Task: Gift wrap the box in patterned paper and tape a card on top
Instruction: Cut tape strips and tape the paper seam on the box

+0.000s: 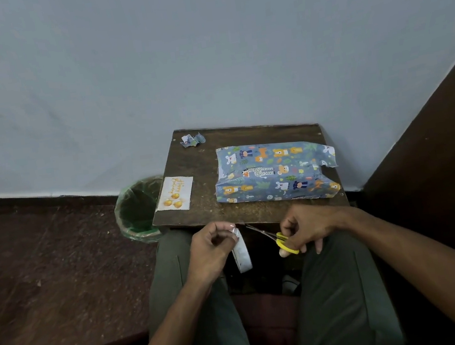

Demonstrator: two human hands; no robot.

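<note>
The left hand pinched a tape roll; the right hand gripped yellow-handled scissors, blades parted, near the bench.

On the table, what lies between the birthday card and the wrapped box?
Nothing: in the head view, only bare table separates the card from the wrapped box.

Both forearms reach forward over the knees. The left hand curls its fingers round a tape roll; the right hand grips yellow-handled scissors, blades angled left.
</note>
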